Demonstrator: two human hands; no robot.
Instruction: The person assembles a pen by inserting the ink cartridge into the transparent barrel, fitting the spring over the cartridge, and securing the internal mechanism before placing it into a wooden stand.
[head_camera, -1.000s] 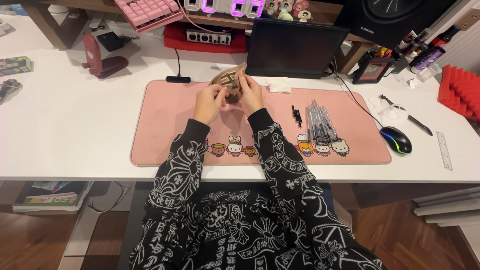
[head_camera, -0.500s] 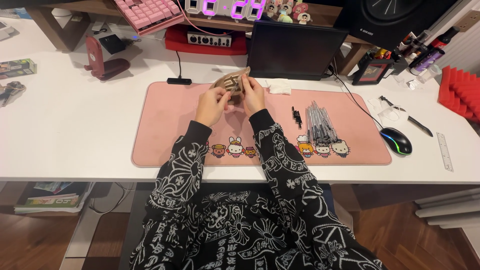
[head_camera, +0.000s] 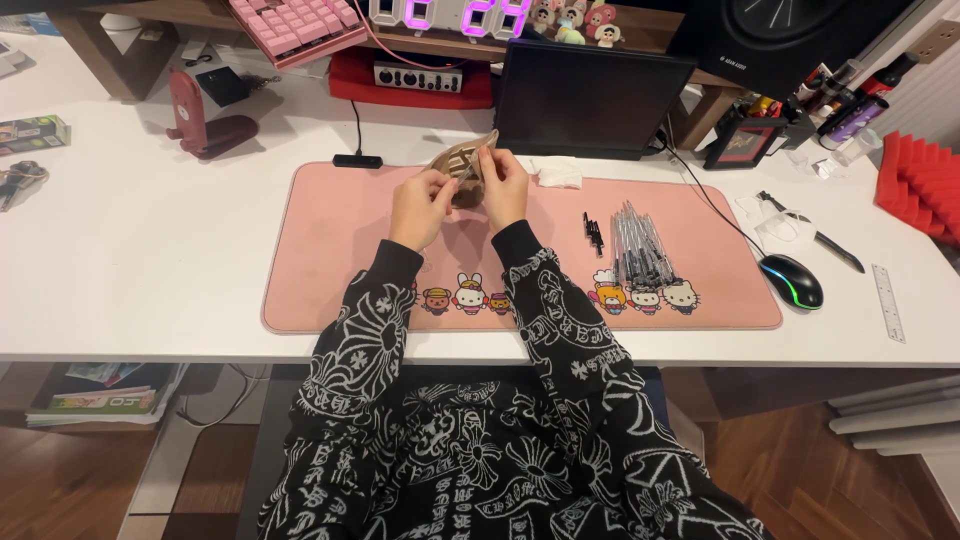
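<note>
Head view: a small brown pouch (head_camera: 462, 172) with a lighter criss-cross pattern is held up just above centre of the frame, over the far edge of a pink desk mat (head_camera: 340, 250). It is gripped from both sides: the left hand (head_camera: 420, 208) is closed on its lower left part, and the right hand (head_camera: 502, 188) is pinched on its upper right corner, with the fingers curled. Both arms are clad in black sleeves (head_camera: 560, 320) printed with white crosses. On the right half of the mat, a bundle of clear pens (head_camera: 636, 245) is laid out, with a small black object (head_camera: 594, 232) just beside it on the left. A crumpled white tissue (head_camera: 556, 173) is seen near the right hand, in front of a dark monitor (head_camera: 590, 98). A black mouse (head_camera: 792, 280) with a lit rim is placed at right, off the mat.
</note>
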